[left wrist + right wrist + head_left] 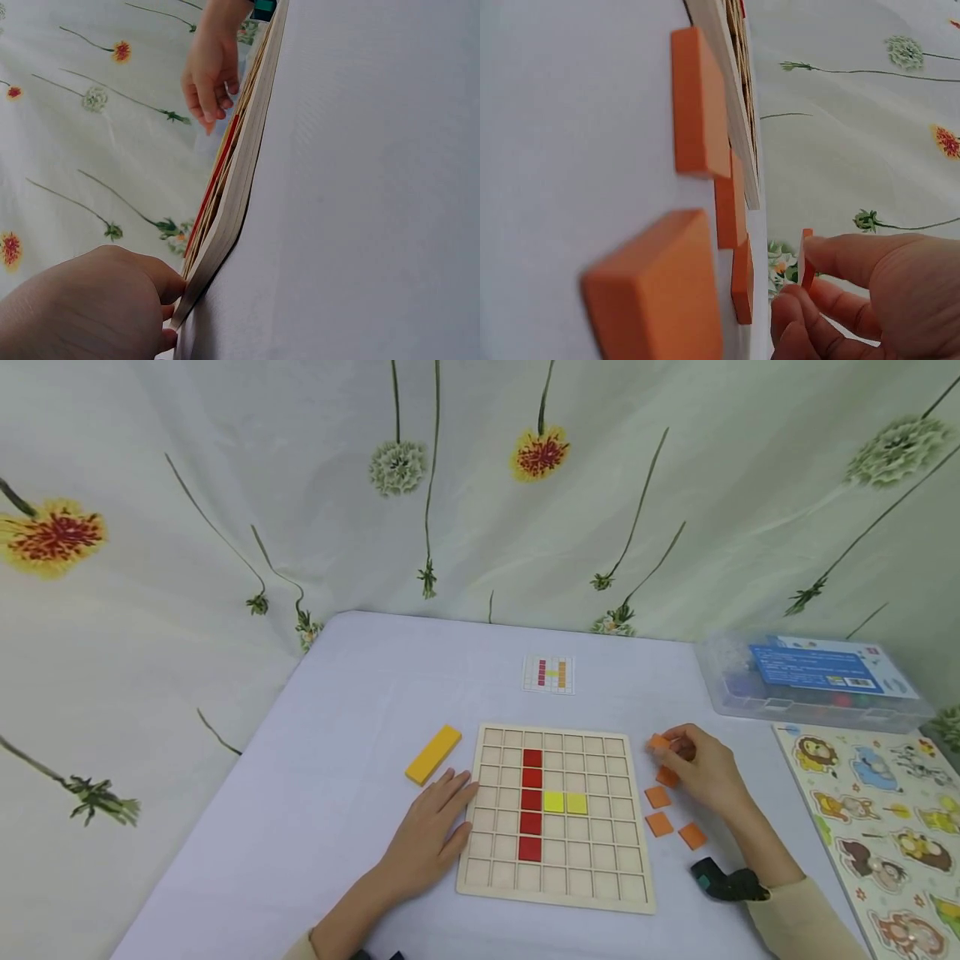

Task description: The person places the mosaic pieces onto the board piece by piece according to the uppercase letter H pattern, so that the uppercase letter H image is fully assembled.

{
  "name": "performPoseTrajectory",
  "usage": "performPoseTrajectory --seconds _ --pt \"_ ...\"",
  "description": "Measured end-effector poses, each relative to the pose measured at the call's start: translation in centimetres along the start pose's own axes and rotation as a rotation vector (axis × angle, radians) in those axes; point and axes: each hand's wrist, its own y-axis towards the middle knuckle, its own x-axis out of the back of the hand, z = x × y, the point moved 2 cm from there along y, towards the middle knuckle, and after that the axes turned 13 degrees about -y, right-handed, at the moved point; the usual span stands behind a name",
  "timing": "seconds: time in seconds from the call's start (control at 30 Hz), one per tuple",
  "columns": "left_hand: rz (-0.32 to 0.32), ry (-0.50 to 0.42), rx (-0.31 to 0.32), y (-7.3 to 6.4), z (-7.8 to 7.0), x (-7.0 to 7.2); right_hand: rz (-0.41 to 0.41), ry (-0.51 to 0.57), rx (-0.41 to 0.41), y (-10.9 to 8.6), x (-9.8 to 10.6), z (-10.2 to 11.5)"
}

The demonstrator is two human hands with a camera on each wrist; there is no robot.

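Note:
My right hand [701, 768] pinches an orange square tile [807, 259] between thumb and fingers, just off the right side of a wooden grid board [555, 892]. Below that hand, several loose orange tiles [658, 824] lie on the table. On the board, a column of red tiles [531, 800] stands left of the middle, with two yellow tiles [565, 802] in a row to its right. My left hand [427, 835] rests at the board's left edge, its fingers touching the rim; the left wrist view shows the fingertips against the wooden side.
A yellow block [433, 755] lies left of the board. Behind it is a small pattern card [549, 675] with red, yellow and orange squares. At the right are a clear plastic box [817, 681] and an animal puzzle board [873, 827]. Floral cloth [480, 527] hangs behind the table.

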Motion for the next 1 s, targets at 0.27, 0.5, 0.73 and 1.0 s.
performPoseTrajectory --seconds 0.27,0.5,0.73,1.0 --pt "0.0 -0.004 -0.006 0.0 0.0 0.0 -0.035 -0.009 0.108 -0.4 1.4 1.4" --pt "0.004 -0.001 -0.008 0.0 0.1 0.0 -0.021 -0.033 0.182 -0.2 1.9 2.9" --pt "0.003 -0.006 -0.009 0.0 0.0 0.1 0.021 -0.044 0.232 0.0 1.6 4.4" --pt "0.004 -0.01 -0.023 0.0 -0.1 0.2 0.067 -0.035 0.276 0.3 0.5 5.8"
